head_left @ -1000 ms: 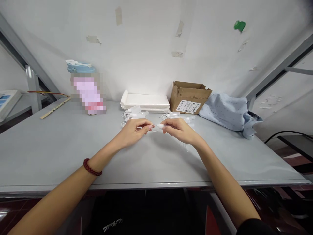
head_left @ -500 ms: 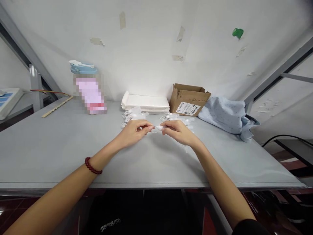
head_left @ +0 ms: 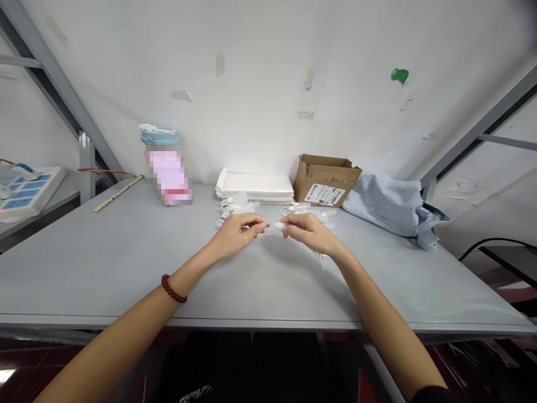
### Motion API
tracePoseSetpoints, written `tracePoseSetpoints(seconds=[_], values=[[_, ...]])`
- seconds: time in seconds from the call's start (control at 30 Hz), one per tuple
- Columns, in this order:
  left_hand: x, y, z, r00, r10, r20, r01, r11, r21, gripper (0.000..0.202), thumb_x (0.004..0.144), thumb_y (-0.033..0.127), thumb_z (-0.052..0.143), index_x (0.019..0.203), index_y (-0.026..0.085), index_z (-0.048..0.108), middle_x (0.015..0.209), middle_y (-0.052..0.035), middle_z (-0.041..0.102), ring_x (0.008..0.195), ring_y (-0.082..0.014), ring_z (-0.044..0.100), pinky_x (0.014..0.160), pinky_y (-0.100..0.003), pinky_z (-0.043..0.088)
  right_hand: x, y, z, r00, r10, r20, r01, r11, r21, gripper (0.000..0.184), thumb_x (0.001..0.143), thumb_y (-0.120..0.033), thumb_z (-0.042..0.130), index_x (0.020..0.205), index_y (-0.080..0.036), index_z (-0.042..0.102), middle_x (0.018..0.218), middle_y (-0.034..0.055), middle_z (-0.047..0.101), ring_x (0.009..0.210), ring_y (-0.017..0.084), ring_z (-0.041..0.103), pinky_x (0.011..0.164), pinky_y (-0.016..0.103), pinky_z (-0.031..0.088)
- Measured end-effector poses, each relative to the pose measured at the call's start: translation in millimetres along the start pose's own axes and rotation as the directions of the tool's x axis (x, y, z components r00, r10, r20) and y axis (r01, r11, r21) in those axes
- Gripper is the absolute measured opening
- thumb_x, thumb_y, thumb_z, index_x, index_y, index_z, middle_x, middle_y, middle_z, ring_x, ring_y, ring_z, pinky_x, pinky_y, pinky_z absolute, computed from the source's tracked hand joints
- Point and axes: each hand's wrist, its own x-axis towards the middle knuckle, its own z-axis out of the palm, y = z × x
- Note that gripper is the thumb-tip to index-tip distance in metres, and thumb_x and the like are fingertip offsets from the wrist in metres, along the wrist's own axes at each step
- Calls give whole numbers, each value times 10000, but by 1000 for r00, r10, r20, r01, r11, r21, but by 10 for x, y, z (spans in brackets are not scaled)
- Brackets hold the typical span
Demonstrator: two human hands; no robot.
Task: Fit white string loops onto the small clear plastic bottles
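Over at nine o'clock, a white panel with blue buttons [head_left: 26, 191] sits on a side shelf, well apart from the action. Moving in, a wooden strip [head_left: 117, 193] lies near the far-left edge of the grey bench [head_left: 104, 252], then a bottle with a pale blue lid [head_left: 161, 162] stands near the wall at eleven o'clock.

Now the centre: the left hand [head_left: 237, 235], red bead bracelet [head_left: 173, 289] on its wrist, has its fingers pinched closed on one end of a small white plastic piece [head_left: 274, 226]. The piece's long axis runs left to right, straight across to the right hand [head_left: 308, 230], which pinches the other end. Both hands meet on it, neither nearer; it hangs just above the bench.

Just behind, at twelve o'clock, lies a heap of white corded parts [head_left: 235, 202], then a stack of flat white sheets [head_left: 255, 186] against the wall. At one o'clock an open brown cardboard box [head_left: 325, 180], and at two a crumpled pale blue cloth [head_left: 388, 204]. Broad bare bench lies toward the near edge.
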Motion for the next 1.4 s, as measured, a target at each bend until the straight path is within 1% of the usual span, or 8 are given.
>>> tracePoseSetpoints(seconds=[0.07,0.27,0.6,0.83,1.03,1.2,1.3,1.4], values=[[0,-3,-1,1000,-2,0,2,1000,-6,261,843,344,523,838,139,684,772,-37,637,606,-103,511,547,-206,436,3,-7,0,1000,7,13,-7,1000,-2,255,858,-333,477,764,-157,635,653,-12,538,558,85,389,540,229,297],[-4,12,-6,1000,7,4,-7,1000,-7,259,848,338,522,833,139,686,770,-36,633,616,-102,510,559,-202,436,7,-14,-7,1000,21,13,-21,1000,-4,279,868,-356,468,768,-160,637,699,-7,569,575,85,404,552,232,308],[-4,33,-16,1000,8,-4,-8,999,-52,258,841,353,535,832,140,682,779,-37,640,588,-94,511,526,-200,432,9,-48,-17,1000,25,8,-26,999,19,235,850,-313,476,760,-160,631,638,-19,519,559,86,395,549,235,301],[-18,49,-25,1000,0,-4,-1,999,-35,235,848,323,537,836,140,685,755,-30,624,597,-93,503,539,-203,422,-3,-55,-15,999,45,0,-45,998,43,239,851,-320,479,753,-159,626,611,-30,477,539,78,366,531,232,285],[-12,48,-24,1000,11,-1,-11,999,-32,231,850,321,537,849,140,682,771,-31,618,616,-97,515,560,-213,435,-2,-38,-8,1000,18,6,-18,1000,25,242,843,-311,481,724,-156,624,665,-12,523,563,81,379,529,234,285],[-14,20,-14,999,49,-7,-49,998,34,225,857,302,526,845,146,687,750,-28,620,638,-108,523,559,-218,424,0,-29,-3,999,47,12,-47,999,19,298,852,-371,482,729,-153,641,569,-33,429,511,74,320,499,237,250],[-25,0,-7,995,96,-9,-95,989,112,221,865,279,511,834,152,689,750,-28,631,661,-116,531,560,-220,408,5,-18,7,999,36,11,-36,999,15,332,857,-408,481,745,-147,654,586,-29,460,511,70,326,505,236,255],[-37,2,3,985,173,-13,-166,962,219,219,870,246,496,824,157,692,741,-28,634,673,-119,527,561,-220,388,12,-6,27,1000,28,11,-28,1000,2,315,857,-384,477,767,-149,667,593,-27,480,518,71,344,514,235,265]])
